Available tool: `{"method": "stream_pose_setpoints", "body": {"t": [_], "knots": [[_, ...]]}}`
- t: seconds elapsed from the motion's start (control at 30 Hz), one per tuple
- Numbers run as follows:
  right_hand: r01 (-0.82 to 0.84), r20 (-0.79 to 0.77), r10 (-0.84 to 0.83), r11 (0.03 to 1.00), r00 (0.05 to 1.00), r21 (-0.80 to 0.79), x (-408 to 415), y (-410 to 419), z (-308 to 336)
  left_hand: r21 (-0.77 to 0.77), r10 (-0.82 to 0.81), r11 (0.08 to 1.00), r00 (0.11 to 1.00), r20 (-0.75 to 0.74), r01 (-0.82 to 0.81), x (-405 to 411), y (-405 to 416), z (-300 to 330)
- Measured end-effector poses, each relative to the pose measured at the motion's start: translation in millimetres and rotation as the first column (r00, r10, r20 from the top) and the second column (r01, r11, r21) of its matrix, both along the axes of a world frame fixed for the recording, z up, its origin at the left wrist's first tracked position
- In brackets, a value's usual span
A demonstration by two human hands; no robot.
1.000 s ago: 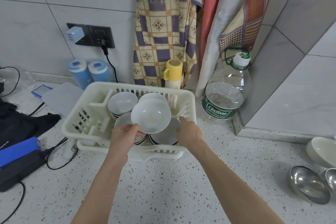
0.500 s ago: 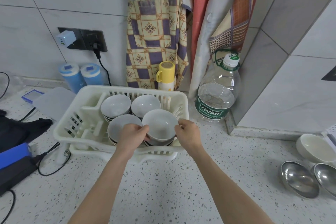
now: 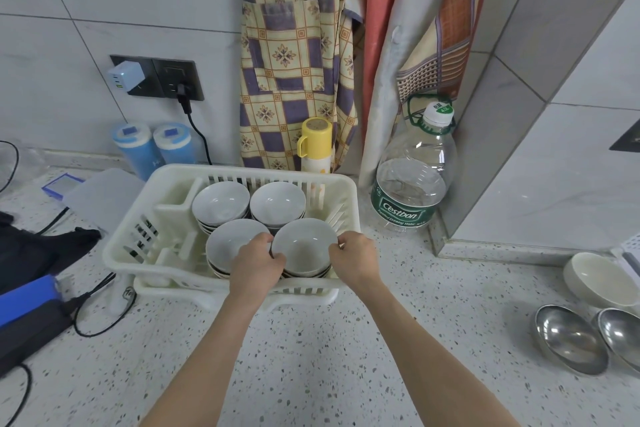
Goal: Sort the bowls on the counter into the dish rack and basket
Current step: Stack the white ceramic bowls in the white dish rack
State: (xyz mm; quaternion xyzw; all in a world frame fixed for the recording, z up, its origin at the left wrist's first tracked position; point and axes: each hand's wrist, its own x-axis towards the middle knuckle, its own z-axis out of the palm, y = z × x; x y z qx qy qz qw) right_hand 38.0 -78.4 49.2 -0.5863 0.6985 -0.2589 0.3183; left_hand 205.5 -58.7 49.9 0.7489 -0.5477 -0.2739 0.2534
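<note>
White bowl [image 3: 303, 246] now seated on stack | left grip [image 3: 256, 265], right grip [image 3: 355, 258] still pinching rim

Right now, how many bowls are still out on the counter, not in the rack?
3: a white bowl at far right, and two metal bowls just in front of it. More may lie beyond the right edge.

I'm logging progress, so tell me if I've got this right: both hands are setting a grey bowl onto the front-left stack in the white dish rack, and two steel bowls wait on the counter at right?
Not quite. The head view shows the left hand and right hand holding the grey bowl on the front-right stack, not the front-left one, in the white dish rack. Two steel bowls do wait on the counter at right.
</note>
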Motion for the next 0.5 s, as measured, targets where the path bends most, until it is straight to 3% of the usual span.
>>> {"method": "stream_pose_setpoints", "body": {"t": [0.5], "knots": [[-0.116, -0.112, 0.126, 0.988, 0.986, 0.098, -2.3, -2.4, 5.0, -0.004, -0.051, 0.999, 0.962, 0.269, 0.054, -8.0, 1.9, 0.3]]}}
